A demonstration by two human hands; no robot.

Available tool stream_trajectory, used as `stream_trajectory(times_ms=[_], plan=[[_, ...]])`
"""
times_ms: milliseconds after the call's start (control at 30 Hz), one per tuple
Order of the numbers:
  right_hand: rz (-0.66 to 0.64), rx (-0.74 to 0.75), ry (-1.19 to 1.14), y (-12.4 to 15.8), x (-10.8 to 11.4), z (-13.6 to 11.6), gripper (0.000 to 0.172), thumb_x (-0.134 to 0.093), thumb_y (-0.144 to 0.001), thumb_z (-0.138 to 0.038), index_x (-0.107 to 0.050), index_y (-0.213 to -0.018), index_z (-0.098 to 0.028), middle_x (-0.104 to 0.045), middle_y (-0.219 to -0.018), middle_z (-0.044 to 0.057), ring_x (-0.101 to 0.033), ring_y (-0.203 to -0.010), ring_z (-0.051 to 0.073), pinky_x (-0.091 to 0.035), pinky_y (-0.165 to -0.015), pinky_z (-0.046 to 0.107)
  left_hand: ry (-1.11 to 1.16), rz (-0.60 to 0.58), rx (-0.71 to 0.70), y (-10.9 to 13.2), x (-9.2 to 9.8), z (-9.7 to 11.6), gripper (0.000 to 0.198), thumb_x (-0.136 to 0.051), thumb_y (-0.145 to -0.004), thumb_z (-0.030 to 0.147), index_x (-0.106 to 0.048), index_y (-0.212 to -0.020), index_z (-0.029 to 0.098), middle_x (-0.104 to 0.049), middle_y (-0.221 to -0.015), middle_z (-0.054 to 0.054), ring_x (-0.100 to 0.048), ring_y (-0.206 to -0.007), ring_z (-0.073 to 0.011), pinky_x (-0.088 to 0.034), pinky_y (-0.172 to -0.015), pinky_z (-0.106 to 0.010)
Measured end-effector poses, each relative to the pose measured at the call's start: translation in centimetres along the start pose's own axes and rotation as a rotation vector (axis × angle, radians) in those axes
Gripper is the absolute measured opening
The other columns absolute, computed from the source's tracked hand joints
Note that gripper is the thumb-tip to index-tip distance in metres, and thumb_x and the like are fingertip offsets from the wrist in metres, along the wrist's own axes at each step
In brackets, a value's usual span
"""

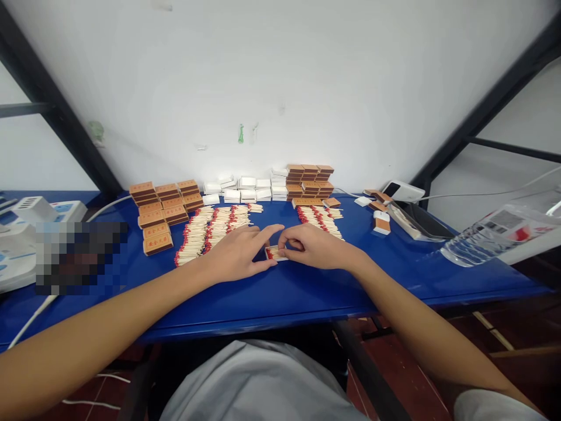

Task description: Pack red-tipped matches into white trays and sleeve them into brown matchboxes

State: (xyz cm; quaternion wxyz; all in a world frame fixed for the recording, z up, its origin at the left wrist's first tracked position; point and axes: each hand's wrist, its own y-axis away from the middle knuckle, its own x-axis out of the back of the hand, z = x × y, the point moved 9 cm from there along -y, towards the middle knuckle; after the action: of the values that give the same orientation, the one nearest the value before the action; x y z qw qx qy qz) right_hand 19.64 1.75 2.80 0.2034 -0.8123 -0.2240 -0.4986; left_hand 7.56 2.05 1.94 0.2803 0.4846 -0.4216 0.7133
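A small white matchbox tray [269,255] with red-tipped matches in it lies on the blue table between my hands. My left hand [241,252] is beside it on the left, thumb and index finger stretched apart, the thumb tip at the tray's near edge. Over the tray's right end, my right hand [309,244] has its fingers curled in a pinch; what they hold is hidden. Rows of loose matches [195,234] spread behind my left hand. Another group of matches [313,216] lies behind my right hand.
Orange-brown matchboxes [153,216] are stacked at the left, with more matchboxes [309,181] at the back. White trays [248,190] stand between them. A clear plastic bottle [491,234] lies at the right. Power strips [26,234] and a pixelated patch occupy the left.
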Motion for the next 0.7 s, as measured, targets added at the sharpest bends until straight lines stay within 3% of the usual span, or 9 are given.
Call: stream_trajectory(times_ms=[267, 533, 700], plan=[[-0.012, -0.01, -0.018, 0.0, 0.0, 0.6, 0.011, -0.065, -0.094, -0.027, -0.072, -0.09, -0.019, -0.044, -0.065, -0.005, -0.04, -0.06, 0.012, -0.026, -0.061, 0.028, 0.015, -0.016, 0.013, 0.0, 0.0, -0.1, 0.067, -0.068, -0.099, 0.044, -0.038, -0.157, 0.025, -0.074, -0.107, -0.007, -0.069, -0.102, -0.0285, -0.053, -0.09, -0.041], [0.04, -0.035, -0.128, -0.5, -0.4, 1.0, 0.026, -0.065, -0.098, -0.044, -0.069, -0.089, -0.02, -0.042, -0.063, -0.006, -0.037, -0.057, 0.012, -0.026, -0.059, 0.027, 0.054, -0.024, 0.018, -0.1, -0.1, -0.4, 0.066, -0.067, -0.1, 0.044, -0.039, -0.156, 0.024, -0.074, -0.111, -0.009, -0.07, -0.104, -0.0288, -0.055, -0.092, -0.042], [0.088, -0.045, -0.185, -0.7, -0.8, 1.5, 0.021, -0.064, -0.097, -0.04, -0.069, -0.091, -0.021, -0.042, -0.064, -0.007, -0.039, -0.06, 0.012, -0.026, -0.06, 0.028, 0.106, -0.012, 0.014, -0.2, -0.1, -0.8, 0.068, -0.068, -0.098, 0.044, -0.038, -0.157, 0.028, -0.075, -0.112, -0.007, -0.071, -0.105, -0.0279, -0.055, -0.094, -0.042]])
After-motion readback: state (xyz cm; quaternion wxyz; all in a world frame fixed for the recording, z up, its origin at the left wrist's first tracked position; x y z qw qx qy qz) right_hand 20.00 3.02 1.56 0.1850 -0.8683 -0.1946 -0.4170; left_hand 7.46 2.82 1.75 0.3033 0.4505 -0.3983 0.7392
